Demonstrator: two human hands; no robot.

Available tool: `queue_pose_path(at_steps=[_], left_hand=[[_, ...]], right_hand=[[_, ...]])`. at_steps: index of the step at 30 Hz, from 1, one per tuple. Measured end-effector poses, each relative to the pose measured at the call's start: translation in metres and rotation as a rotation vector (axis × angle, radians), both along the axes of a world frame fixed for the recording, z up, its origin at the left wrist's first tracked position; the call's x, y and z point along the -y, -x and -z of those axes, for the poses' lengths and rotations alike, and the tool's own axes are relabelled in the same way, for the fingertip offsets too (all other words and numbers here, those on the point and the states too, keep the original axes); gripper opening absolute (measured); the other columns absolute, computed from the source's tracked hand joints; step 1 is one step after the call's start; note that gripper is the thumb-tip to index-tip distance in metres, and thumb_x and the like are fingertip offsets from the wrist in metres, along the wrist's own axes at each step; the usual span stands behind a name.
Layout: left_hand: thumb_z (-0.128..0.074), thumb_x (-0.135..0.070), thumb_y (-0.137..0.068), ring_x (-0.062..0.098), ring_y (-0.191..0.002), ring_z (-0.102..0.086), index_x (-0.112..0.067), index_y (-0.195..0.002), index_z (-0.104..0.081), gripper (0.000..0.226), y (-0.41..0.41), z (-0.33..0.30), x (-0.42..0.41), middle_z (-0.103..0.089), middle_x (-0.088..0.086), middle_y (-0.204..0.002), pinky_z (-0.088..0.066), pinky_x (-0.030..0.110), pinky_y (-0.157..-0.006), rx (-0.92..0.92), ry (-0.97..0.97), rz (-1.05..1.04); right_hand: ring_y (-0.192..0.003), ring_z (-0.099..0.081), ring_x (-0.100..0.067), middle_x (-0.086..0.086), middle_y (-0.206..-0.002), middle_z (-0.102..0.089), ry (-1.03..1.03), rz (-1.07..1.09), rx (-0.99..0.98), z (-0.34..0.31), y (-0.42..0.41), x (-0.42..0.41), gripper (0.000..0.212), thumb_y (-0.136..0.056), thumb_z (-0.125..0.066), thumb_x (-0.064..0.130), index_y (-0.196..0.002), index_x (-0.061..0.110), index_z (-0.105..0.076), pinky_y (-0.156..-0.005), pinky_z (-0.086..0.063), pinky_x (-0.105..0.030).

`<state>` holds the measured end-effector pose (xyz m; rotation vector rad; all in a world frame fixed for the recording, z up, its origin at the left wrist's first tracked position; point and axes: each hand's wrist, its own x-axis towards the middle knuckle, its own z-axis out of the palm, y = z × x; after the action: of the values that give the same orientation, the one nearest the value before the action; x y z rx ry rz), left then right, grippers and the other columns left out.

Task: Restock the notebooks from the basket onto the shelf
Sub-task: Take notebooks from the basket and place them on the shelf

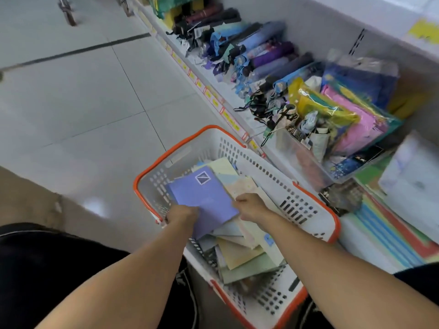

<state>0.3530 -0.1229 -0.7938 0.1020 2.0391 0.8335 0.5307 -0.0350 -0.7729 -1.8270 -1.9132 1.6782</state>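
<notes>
Gripping the near left edge of a lilac softcover notebook point(202, 195) with curled fingers, the left hand point(181, 216) lies over the near left corner of a white perforated plastic basket with an orange rim point(308, 210). The right hand point(249, 206) closes on the same notebook's right edge, so both hands clamp it from opposite sides, a little apart. The notebook tilts above a loose heap of pastel notebooks point(240, 252) in cream, green and pale blue that fills the basket. The basket sits on the pale tiled floor point(83, 103), just beside a low white shelf point(237, 100). On the shelf lie rows of folded umbrellas point(261, 58), plastic-wrapped coloured packets point(344, 115) and, nearest, a fan of striped coloured sheets point(392, 233).
</notes>
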Motion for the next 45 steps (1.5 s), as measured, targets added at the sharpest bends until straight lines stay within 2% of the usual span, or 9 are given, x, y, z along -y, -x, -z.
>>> queue_pose_path(at_steps=[2, 6, 14, 20, 24, 28, 31, 36, 45], left_hand=[[-0.075, -0.01, -0.08, 0.029, -0.097, -0.065, -0.003, -0.1, -0.061, 0.025, -0.004, -0.006, -0.003, -0.065, 0.014, -0.109, -0.056, 0.046, -0.087, 0.041, -0.056, -0.055], [-0.06, -0.005, -0.09, 0.031, -0.09, -0.065, -0.015, -0.109, -0.044, 0.026, -0.018, -0.018, -0.015, -0.06, 0.012, -0.108, -0.059, 0.044, -0.062, 0.063, -0.269, 0.018], [-0.051, -0.009, -0.099, 0.021, -0.092, -0.065, -0.037, -0.119, -0.047, 0.034, -0.039, -0.038, -0.031, -0.063, -0.007, -0.108, -0.056, 0.037, -0.059, 0.278, -0.456, 0.169], [-0.048, -0.008, -0.099, 0.014, -0.089, -0.063, -0.036, -0.116, -0.046, 0.033, -0.038, -0.039, -0.029, -0.061, -0.011, -0.103, -0.052, 0.032, -0.064, 0.195, -0.379, 0.238], [-0.049, -0.009, -0.1, 0.019, -0.094, -0.064, -0.033, -0.12, -0.048, 0.031, -0.039, -0.03, -0.019, -0.062, -0.004, -0.113, -0.054, 0.039, -0.077, 0.201, -0.336, 0.31], [-0.048, -0.007, -0.101, 0.027, -0.104, -0.061, -0.029, -0.129, -0.047, 0.036, -0.039, -0.028, -0.014, -0.06, 0.001, -0.121, -0.052, 0.044, -0.085, 0.249, -0.345, 0.282], [-0.048, -0.006, -0.101, 0.03, -0.114, -0.06, -0.025, -0.137, -0.045, 0.041, -0.038, -0.031, -0.011, -0.06, 0.003, -0.129, -0.051, 0.046, -0.09, 0.333, -0.368, 0.265], [-0.05, -0.012, -0.101, 0.031, -0.119, -0.06, -0.025, -0.136, -0.05, 0.037, -0.037, -0.038, -0.01, -0.063, 0.004, -0.13, -0.048, 0.051, -0.1, 0.491, -0.405, 0.287], [-0.056, -0.032, -0.097, -0.003, -0.081, -0.067, -0.042, -0.097, -0.061, 0.012, -0.037, -0.105, -0.051, -0.068, -0.024, -0.099, -0.05, 0.022, -0.065, 0.096, -0.634, 0.177]], right_hand=[[-0.073, -0.052, -0.027, -0.016, -0.083, -0.053, -0.041, -0.074, 0.038, 0.002, -0.002, -0.003, 0.007, -0.081, -0.061, 0.013, -0.081, 0.008, -0.056, -0.064, -0.042, -0.037], [-0.098, -0.06, -0.022, 0.0, -0.107, -0.059, -0.077, -0.173, 0.067, 0.006, -0.016, -0.008, 0.039, -0.086, -0.062, 0.009, -0.124, 0.015, -0.063, -0.074, -0.046, -0.03], [-0.087, -0.052, -0.028, -0.01, -0.105, -0.057, 0.25, 0.361, -0.211, -0.003, -0.041, -0.027, 0.04, -0.079, -0.04, -0.002, -0.11, 0.013, -0.061, -0.078, -0.049, -0.038], [-0.086, -0.058, -0.025, -0.01, -0.099, -0.055, -0.014, -0.085, 0.344, 0.018, -0.078, -0.027, 0.019, -0.095, -0.059, 0.025, -0.103, 0.009, -0.053, -0.072, -0.044, -0.034], [-0.084, -0.065, -0.024, -0.01, -0.101, -0.069, 0.029, -0.082, 0.511, 0.034, -0.094, 0.0, 0.066, -0.058, -0.084, 0.059, -0.097, 0.01, -0.062, -0.063, -0.051, -0.029], [-0.12, -0.053, -0.031, -0.016, -0.137, -0.051, -0.061, 0.0, 0.608, 0.03, -0.093, 0.002, 0.12, -0.047, -0.081, 0.075, -0.139, 0.005, -0.044, -0.089, -0.048, -0.041], [-0.103, -0.063, -0.029, -0.012, -0.116, -0.066, -0.096, 0.023, 0.568, 0.023, -0.098, -0.002, 0.086, -0.07, -0.075, 0.065, -0.13, 0.006, -0.058, -0.07, -0.044, -0.034], [-0.126, -0.053, -0.021, -0.005, -0.143, -0.054, 0.163, 0.212, -0.129, 0.002, -0.092, -0.007, 0.052, -0.097, -0.063, 0.029, -0.142, 0.01, -0.048, -0.092, -0.047, -0.031], [-0.09, -0.073, -0.021, -0.005, -0.112, -0.074, 0.229, 0.466, -0.899, -0.106, -0.039, -0.024, 0.024, -0.103, -0.048, 0.017, -0.12, 0.017, -0.064, -0.067, -0.061, -0.036]])
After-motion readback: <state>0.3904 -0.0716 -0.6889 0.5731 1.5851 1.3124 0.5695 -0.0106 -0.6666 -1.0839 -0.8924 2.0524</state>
